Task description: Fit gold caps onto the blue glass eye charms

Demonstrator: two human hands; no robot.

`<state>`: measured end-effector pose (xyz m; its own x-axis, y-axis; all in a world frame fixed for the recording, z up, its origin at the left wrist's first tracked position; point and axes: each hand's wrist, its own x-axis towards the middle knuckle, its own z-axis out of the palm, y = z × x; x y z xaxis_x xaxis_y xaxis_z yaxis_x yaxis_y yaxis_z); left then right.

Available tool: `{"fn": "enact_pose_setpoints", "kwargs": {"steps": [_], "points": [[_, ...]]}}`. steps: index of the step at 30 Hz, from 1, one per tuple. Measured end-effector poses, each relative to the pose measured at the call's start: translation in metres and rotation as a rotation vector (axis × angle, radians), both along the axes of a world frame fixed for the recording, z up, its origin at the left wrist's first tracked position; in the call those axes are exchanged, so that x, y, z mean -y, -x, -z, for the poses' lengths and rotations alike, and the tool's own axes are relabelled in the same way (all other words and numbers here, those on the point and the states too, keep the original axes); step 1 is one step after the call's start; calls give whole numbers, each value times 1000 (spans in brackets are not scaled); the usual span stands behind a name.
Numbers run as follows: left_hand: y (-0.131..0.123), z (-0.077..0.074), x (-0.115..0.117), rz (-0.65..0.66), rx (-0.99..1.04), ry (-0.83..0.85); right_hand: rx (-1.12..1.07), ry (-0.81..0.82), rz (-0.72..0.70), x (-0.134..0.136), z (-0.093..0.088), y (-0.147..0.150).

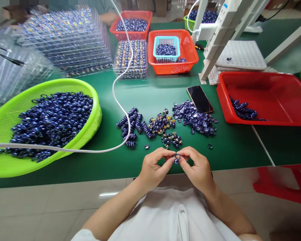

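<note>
Dark blue ring (176, 161) | left hand (153, 168): pinching it | right hand (200, 170): pinching it

Ring piece (176, 161): small, glossy, dark blue; curved loop, round bead on near side. Pinched between fingertips of left hand (153, 166) and right hand (198, 168), over tabletop (110, 164) near edge.

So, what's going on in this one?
A person is pinching a small, dark, shiny ring-like piece between the fingertips of the left hand and right hand, just over the near edge of a green table. Just beyond the hands lie loose heaps, including dark discs partly under a phone. A lime-green basket of dark pieces sits to the left.
</note>
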<state>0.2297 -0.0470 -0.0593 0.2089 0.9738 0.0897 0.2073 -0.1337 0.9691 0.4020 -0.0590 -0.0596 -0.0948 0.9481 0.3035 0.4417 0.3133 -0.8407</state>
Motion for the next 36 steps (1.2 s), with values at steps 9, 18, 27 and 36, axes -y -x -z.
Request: {"fn": "enact_pose_setpoints", "kwargs": {"steps": [9,18,27,36], "points": [[-2,2,0,24,26,30,-45,79,-22,-1,-3,-1],[-1,8,-4,79,-1,-55,-121,265,28,-3,2,4],[-7,5,-7,114,-27,86,173,95,-29,-4,7,-57],[-1,7,-12,-17,190,357,581,-101,181,-8,38,-125]]}}
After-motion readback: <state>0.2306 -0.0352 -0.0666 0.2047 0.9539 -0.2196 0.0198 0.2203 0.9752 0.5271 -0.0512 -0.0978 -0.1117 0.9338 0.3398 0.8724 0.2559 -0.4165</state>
